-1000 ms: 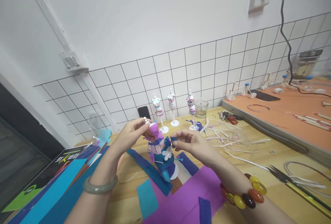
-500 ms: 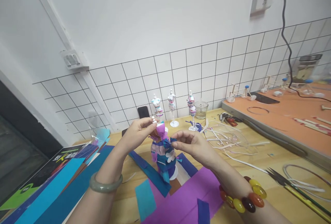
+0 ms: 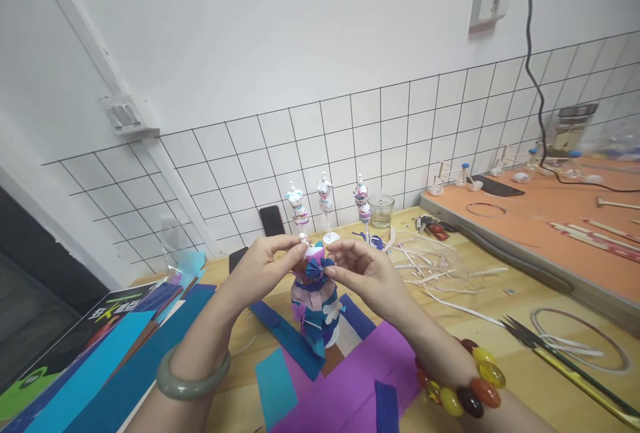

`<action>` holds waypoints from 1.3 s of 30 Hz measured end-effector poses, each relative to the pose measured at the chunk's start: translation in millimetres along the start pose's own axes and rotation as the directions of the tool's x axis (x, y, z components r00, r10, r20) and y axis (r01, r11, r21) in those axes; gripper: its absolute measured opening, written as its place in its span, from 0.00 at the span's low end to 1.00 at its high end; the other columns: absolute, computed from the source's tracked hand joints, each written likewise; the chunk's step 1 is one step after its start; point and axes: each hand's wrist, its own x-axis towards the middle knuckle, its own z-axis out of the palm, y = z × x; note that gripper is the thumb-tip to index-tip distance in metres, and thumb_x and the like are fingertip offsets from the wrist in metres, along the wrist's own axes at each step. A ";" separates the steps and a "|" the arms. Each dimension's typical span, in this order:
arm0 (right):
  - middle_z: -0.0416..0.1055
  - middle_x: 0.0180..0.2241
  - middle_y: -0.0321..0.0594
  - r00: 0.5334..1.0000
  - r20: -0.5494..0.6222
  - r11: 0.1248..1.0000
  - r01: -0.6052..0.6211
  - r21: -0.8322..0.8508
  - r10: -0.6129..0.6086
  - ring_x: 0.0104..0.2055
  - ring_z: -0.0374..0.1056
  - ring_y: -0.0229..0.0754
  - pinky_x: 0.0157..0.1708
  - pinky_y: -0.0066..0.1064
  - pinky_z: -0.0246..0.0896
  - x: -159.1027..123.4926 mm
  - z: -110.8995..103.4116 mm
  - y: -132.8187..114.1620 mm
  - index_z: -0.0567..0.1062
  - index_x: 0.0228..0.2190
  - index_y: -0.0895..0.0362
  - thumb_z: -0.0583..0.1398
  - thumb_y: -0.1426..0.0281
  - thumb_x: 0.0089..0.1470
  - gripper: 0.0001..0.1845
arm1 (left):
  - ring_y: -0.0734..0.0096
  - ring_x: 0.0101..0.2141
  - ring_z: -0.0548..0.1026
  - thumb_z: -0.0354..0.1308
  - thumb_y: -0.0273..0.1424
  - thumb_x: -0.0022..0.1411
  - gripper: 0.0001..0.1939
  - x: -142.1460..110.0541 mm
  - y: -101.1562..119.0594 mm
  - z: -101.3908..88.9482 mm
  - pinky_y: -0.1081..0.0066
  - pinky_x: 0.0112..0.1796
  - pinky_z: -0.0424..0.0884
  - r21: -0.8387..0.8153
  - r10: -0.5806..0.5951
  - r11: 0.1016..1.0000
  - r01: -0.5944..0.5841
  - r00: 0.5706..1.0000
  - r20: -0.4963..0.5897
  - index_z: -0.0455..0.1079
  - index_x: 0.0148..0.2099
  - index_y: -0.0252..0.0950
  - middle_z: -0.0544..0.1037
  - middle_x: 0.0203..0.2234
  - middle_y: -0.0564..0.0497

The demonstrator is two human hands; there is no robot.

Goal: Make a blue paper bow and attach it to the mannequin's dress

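A miniature dress-form mannequin stands in front of me, dressed in a layered skirt of blue, purple and pinkish paper with flower cutouts. My left hand closes its thumb and fingers on the mannequin's neck and shoulder. My right hand pinches a pleated blue paper fan between thumb and forefinger. The fan lies against the front of the purple-and-white bodice; whether it is stuck there I cannot tell. Under the mannequin are purple paper, a teal sheet and a folded blue strip.
Behind are three smaller mannequins, a glass and a phone. To the right lie tangled white strips, tweezers and an orange-topped board. Coloured sheets are stacked at left.
My right hand has brought the blue fan up and to the left, onto the mannequin's chest. My left hand keeps its hold at the neck. The whole view has shifted slightly.
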 end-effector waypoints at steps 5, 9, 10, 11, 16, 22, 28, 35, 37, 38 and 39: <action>0.71 0.35 0.38 1.000 -0.010 1.000 0.010 0.002 -0.010 0.39 0.68 0.40 0.41 0.36 0.64 0.7 -2.6 -0.2 0.70 0.37 0.54 0.63 0.71 0.45 0.14 | 0.69 0.29 0.71 0.49 0.38 0.59 0.15 0.2 1.9 1.3 0.70 0.32 0.70 0.024 0.008 1.000 -0.008 1.000 -0.007 0.71 0.30 0.35 0.73 0.25 0.50; 0.71 0.34 0.38 1.000 -0.016 1.000 0.014 0.010 -0.014 0.38 0.67 0.40 0.40 0.35 0.65 1.6 -5.0 1.8 0.70 0.37 0.54 0.64 0.71 0.45 0.14 | 0.68 0.29 0.72 0.48 0.39 0.59 0.15 1.1 1.7 1.9 0.68 0.33 0.71 -0.012 -0.009 1.000 0.009 1.000 0.014 0.71 0.32 0.35 0.73 0.24 0.50; 0.70 0.34 0.37 1.000 -0.021 1.000 0.016 0.013 -0.016 0.38 0.67 0.39 0.40 0.35 0.65 1.7 -5.3 2.2 0.70 0.37 0.54 0.64 0.71 0.45 0.14 | 0.68 0.29 0.72 0.48 0.39 0.59 0.15 1.2 1.6 2.0 0.68 0.33 0.71 -0.020 -0.011 1.000 0.011 1.000 0.018 0.71 0.33 0.35 0.73 0.25 0.50; 0.70 0.34 0.37 1.000 -0.024 1.000 0.018 0.018 -0.018 0.37 0.67 0.39 0.40 0.34 0.64 1.8 -5.4 2.5 0.70 0.36 0.54 0.64 0.72 0.45 0.14 | 0.68 0.29 0.72 0.48 0.38 0.60 0.15 1.3 1.4 2.1 0.67 0.34 0.71 -0.028 -0.010 1.000 0.011 1.000 0.021 0.71 0.34 0.35 0.73 0.25 0.50; 0.70 0.33 0.37 1.000 -0.022 1.000 0.011 0.027 -0.011 0.37 0.67 0.39 0.39 0.33 0.64 1.7 -4.6 3.1 0.70 0.37 0.54 0.64 0.72 0.45 0.14 | 0.67 0.30 0.73 0.48 0.38 0.60 0.15 0.6 0.1 2.8 0.67 0.34 0.71 -0.019 -0.010 1.000 0.010 1.000 0.013 0.71 0.33 0.35 0.74 0.26 0.50; 0.70 0.33 0.37 0.999 -0.032 1.000 0.014 0.006 -0.014 0.37 0.67 0.39 0.39 0.34 0.65 2.8 -4.5 1.8 0.70 0.37 0.54 0.64 0.71 0.45 0.15 | 0.67 0.29 0.73 0.48 0.39 0.60 0.15 -0.9 -0.6 3.5 0.68 0.33 0.70 0.027 0.001 1.000 -0.001 1.000 -0.013 0.70 0.32 0.35 0.75 0.25 0.50; 0.70 0.32 0.36 0.999 -0.041 1.000 0.014 -0.008 -0.015 0.36 0.67 0.39 0.38 0.33 0.64 2.6 -4.7 0.0 0.71 0.36 0.54 0.64 0.71 0.44 0.14 | 0.66 0.30 0.74 0.48 0.38 0.60 0.14 -1.5 -2.2 4.3 0.67 0.34 0.71 -0.015 -0.008 1.000 0.008 1.000 -0.005 0.69 0.33 0.36 0.76 0.28 0.49; 0.69 0.32 0.36 0.999 -0.029 1.000 0.025 0.015 -0.024 0.36 0.66 0.38 0.38 0.32 0.63 2.3 -4.9 1.5 0.70 0.37 0.53 0.63 0.73 0.46 0.14 | 0.68 0.27 0.75 0.50 0.37 0.59 0.13 2.1 -7.1 5.3 0.66 0.32 0.72 -0.089 -0.011 0.996 0.004 0.997 -0.081 0.67 0.43 0.36 0.75 0.26 0.51; 0.69 0.32 0.36 0.999 -0.031 1.000 0.024 0.018 -0.024 0.36 0.66 0.38 0.38 0.32 0.63 2.3 -5.5 1.9 0.71 0.37 0.53 0.63 0.73 0.45 0.14 | 0.68 0.27 0.76 0.51 0.37 0.58 0.14 2.8 -9.0 5.3 0.65 0.32 0.73 -0.112 -0.024 0.994 0.013 0.995 -0.101 0.66 0.45 0.36 0.75 0.28 0.51; 0.69 0.32 0.36 0.999 -0.032 0.999 0.024 0.021 -0.023 0.36 0.66 0.38 0.38 0.32 0.63 2.3 -5.8 2.1 0.71 0.37 0.53 0.63 0.73 0.45 0.14 | 0.67 0.27 0.76 0.51 0.37 0.58 0.15 3.0 -9.8 5.2 0.64 0.32 0.73 -0.123 -0.032 0.992 0.019 0.994 -0.107 0.65 0.46 0.36 0.75 0.28 0.51; 0.69 0.32 0.36 0.999 -0.033 0.999 0.023 0.026 -0.022 0.36 0.66 0.38 0.38 0.32 0.63 2.3 -6.1 2.2 0.71 0.37 0.53 0.63 0.73 0.45 0.14 | 0.67 0.26 0.76 0.52 0.37 0.58 0.16 3.0 -10.4 5.1 0.64 0.32 0.74 -0.132 -0.038 0.991 0.023 0.993 -0.111 0.65 0.46 0.36 0.75 0.29 0.51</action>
